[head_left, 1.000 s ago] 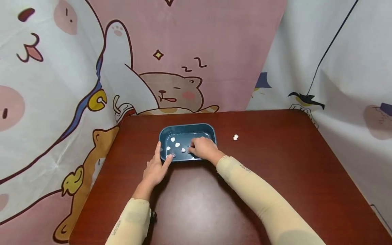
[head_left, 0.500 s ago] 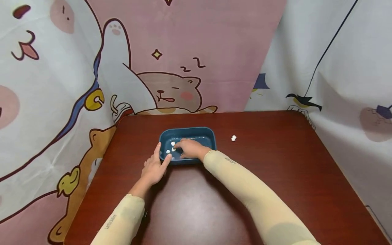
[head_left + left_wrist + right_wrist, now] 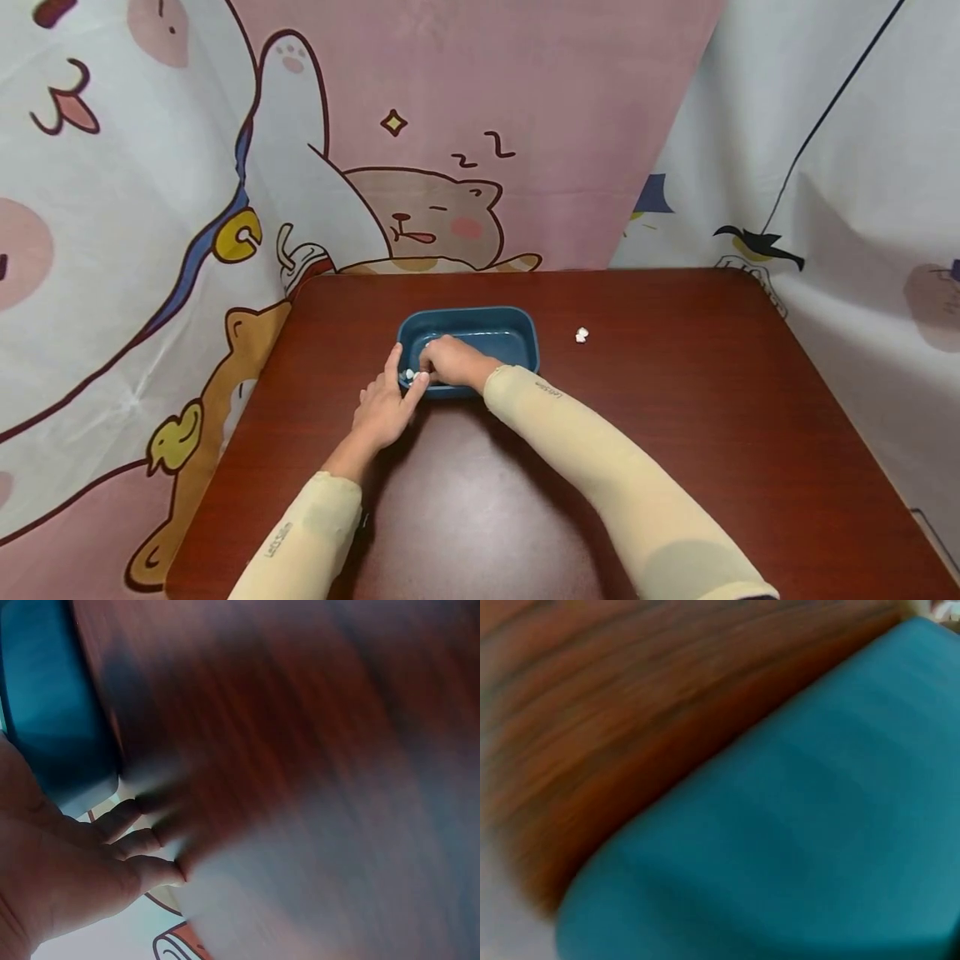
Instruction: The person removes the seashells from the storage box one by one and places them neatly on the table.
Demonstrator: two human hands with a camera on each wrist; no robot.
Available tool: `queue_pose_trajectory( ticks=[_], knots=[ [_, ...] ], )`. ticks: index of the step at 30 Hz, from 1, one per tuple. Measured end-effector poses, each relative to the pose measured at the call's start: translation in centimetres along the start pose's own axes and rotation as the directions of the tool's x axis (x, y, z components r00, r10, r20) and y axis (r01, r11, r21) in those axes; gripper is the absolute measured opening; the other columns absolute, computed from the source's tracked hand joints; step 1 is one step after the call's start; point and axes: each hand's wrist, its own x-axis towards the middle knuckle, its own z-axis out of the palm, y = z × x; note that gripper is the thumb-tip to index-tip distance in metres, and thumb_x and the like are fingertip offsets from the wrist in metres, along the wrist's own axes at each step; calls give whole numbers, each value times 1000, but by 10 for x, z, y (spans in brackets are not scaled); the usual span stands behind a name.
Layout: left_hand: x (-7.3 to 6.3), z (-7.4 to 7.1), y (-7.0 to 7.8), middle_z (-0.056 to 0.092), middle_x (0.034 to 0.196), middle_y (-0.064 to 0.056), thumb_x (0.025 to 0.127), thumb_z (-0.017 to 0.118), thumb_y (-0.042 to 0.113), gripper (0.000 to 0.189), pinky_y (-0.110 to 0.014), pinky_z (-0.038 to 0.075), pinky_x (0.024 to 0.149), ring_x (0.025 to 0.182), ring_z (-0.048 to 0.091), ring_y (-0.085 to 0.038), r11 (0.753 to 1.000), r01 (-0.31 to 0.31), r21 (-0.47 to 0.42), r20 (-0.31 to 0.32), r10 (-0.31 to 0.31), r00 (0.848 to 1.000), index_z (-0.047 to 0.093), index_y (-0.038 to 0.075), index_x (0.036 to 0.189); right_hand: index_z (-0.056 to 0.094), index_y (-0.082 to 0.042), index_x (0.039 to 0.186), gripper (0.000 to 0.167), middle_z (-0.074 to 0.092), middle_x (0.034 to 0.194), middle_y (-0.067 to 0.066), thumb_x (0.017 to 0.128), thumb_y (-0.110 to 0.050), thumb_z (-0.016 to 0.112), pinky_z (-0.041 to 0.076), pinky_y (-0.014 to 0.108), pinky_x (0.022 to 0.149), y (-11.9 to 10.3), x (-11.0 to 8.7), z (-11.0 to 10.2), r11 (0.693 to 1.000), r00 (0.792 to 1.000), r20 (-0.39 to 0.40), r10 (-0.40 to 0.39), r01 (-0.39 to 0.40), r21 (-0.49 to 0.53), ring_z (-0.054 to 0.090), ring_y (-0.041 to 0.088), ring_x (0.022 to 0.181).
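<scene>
My right hand (image 3: 452,363) is reaching farther left in the blue tray (image 3: 480,321), mid-frame; whether it's pinching anything, I can't tell. My left hand (image 3: 382,410) is spreading thumb from forefinger beside white pieces (image 3: 409,375); bumping hands would risk scattering them.

Pale cream sleeves (image 3: 600,458), long, close-fitting; small dark lettering (image 3: 277,540) near cuffs (image 3: 341,493).

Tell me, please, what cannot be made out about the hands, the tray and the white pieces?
Head: what the right hand holds, if anything; its back hides this.
Head: the number of white pieces inside the tray; the right hand covers part.
Both wrist views: the whole tray; picture edges cut it off.
Wrist views: detail on the table; blurred.
</scene>
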Motion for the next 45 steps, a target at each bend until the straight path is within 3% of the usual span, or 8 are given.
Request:
queue_pose_trajectory(
  ticks=[4,8,13,17,22,26,32,45],
  knots=[
    [0,-1,-3,39,167,-26,106,34,76,89,-77,21,125,153,36,-52,1000,12,7,-2,-12,1000,-2,31,173,83,-19,93,9,79,89,-5,98,-26,81,59,29,80,3,-8,-6,999,1000,-8,29,-29,13,68,10,82],
    [-1,-1,-4,39,167,-27,105,34,77,90,-76,21,125,154,35,-53,1000,25,11,6,-25,1000,-5,32,173,82,-19,98,9,80,94,-5,100,-27,78,61,34,82,7,-28,-24,996,986,-152,66,-56,68,71,11,84],
    [1,-2,0,38,167,-27,105,40,73,90,-77,19,125,155,32,-54,1000,23,-9,-3,-23,1000,-3,33,173,84,-18,107,16,83,104,-2,99,-31,78,60,41,87,35,-76,-89,973,920,-330,212,-165,164,75,18,95],
    [1,-5,-1,37,167,-27,104,39,76,92,-77,22,123,154,33,-54,999,32,4,-11,-32,999,-3,33,173,83,-13,106,17,83,105,7,98,-27,80,59,48,89,86,-125,-124,920,857,-355,374,-295,258,75,27,98],
    [0,-8,-5,34,168,-29,105,38,73,91,-77,13,127,156,30,-55,1000,29,0,2,-29,1000,-6,30,173,83,-10,104,17,81,105,10,100,-26,78,54,41,78,145,-175,-104,847,819,-242,520,-458,271,68,26,90],
    [1,-8,-6,32,169,-30,106,39,71,91,-76,10,128,156,28,-56,1000,14,-8,9,-14,1000,-6,30,173,84,-12,97,16,81,96,4,98,-28,80,47,33,69,162,-193,-76,820,814,-161,558,-511,260,62,20,81],
    [-1,-8,-1,32,169,-30,105,38,74,92,-77,9,127,156,27,-57,1000,11,-23,16,-10,1000,-6,30,173,81,-13,93,19,77,89,1,96,-31,81,46,32,66,165,-193,-55,798,797,-126,590,-554,237,61,19,79],
    [2,-2,1,31,171,-28,108,38,70,89,-73,8,130,158,27,-54,1000,17,2,42,-17,999,-9,31,172,78,-14,89,27,72,82,-2,98,-39,77,45,33,63,176,-187,-50,731,733,-87,674,-646,221,61,20,78]
  ],
)
